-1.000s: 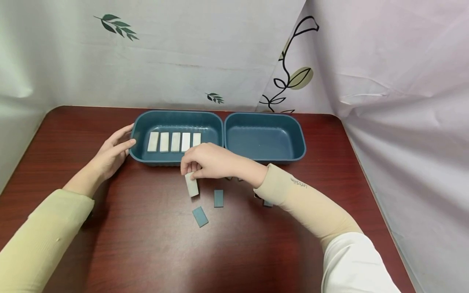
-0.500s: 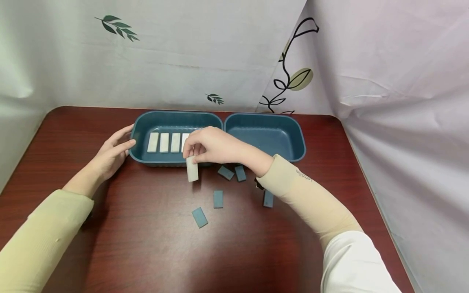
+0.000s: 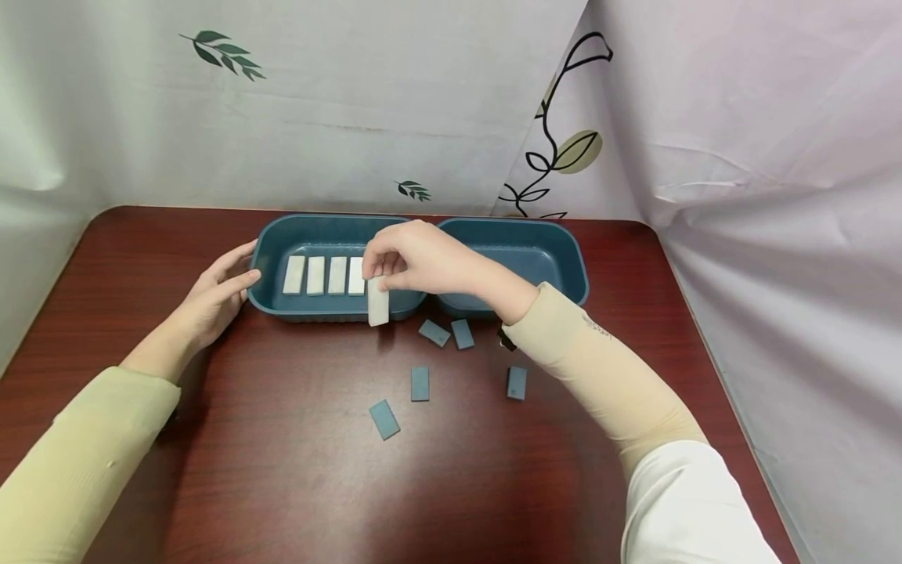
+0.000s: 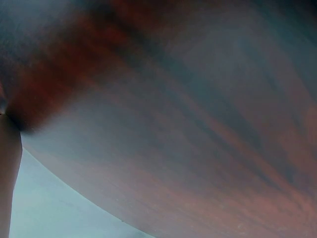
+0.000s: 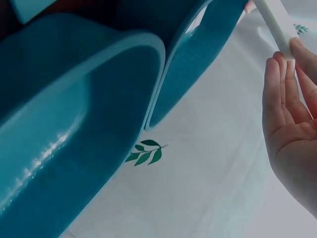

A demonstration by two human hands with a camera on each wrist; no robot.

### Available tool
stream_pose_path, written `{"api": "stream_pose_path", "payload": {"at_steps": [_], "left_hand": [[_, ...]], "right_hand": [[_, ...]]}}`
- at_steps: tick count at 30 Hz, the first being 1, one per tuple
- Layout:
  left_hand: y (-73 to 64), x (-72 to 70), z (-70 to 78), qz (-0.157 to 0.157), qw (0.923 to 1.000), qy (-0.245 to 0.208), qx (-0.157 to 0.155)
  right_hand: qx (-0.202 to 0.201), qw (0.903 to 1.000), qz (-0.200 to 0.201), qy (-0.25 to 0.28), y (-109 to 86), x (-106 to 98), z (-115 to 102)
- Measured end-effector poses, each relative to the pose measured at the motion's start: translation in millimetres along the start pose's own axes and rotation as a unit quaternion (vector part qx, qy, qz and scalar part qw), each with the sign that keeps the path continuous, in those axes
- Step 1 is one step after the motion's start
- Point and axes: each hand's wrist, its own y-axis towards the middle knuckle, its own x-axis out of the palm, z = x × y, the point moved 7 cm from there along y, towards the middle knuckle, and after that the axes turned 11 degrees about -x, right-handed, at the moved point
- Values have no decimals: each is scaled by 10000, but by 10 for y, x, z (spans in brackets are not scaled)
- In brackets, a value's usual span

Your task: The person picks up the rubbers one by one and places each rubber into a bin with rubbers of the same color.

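Note:
In the head view my right hand (image 3: 423,254) pinches the top end of a white rectangular block (image 3: 378,304), which hangs over the front rim of the left blue bin (image 3: 310,315). The right wrist view shows the same white block (image 5: 275,24) between the thumb and fingertips of my right hand (image 5: 297,116). Inside that bin white blocks (image 3: 315,276) stand in a row, and my hand covers the row's right end. My left hand (image 3: 220,291) touches the bin's left end with fairly straight fingers. The left wrist view is blurred.
A second blue bin (image 3: 578,294) adjoins the first on the right, partly behind my right hand and forearm. Several blue-grey blocks (image 3: 420,384) lie scattered on the dark red table (image 3: 296,470) in front. A patterned cloth (image 3: 317,102) hangs behind.
My right hand has carried the white block up and away from me, from above the table to the left bin's front rim. The left hand stays put.

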Motion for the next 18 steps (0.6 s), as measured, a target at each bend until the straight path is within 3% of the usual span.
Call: {"api": "stream_pose_path", "payload": {"at_steps": [10, 18], "left_hand": [[5, -3, -1, 5, 9999, -100, -15], [-6, 14, 14, 17, 9999, -118, -31]], "right_hand": [[127, 9998, 169, -19, -27, -144, 98], [357, 9987, 355, -61, -29, -244, 297]]}}
